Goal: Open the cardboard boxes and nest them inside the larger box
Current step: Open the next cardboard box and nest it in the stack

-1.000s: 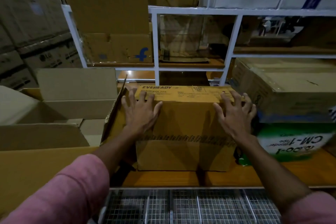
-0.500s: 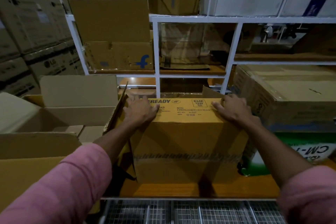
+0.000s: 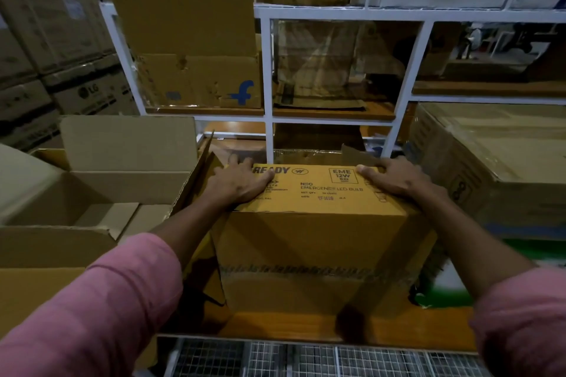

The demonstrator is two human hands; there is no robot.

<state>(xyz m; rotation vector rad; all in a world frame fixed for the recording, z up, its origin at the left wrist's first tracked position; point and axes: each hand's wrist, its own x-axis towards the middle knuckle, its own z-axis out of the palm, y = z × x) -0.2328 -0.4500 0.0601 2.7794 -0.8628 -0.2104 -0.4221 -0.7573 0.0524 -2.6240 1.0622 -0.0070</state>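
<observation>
Large open brown cardboard box [image 3: 101, 190], flaps up, at left; left hand [image 3: 237, 184] flat on yellow printed cardboard box [image 3: 318, 242] on wooden tabletop [image 3: 275, 326], fingers over far edge; right hand [image 3: 398, 176] likewise, fingers curled over top's far right edge.

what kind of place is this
Most likely a warehouse or stockroom: stacked LG cartons on the left, a white metal shelving rack holding cardboard boxes, and an Eveready LED bulb carton being handled.
</observation>
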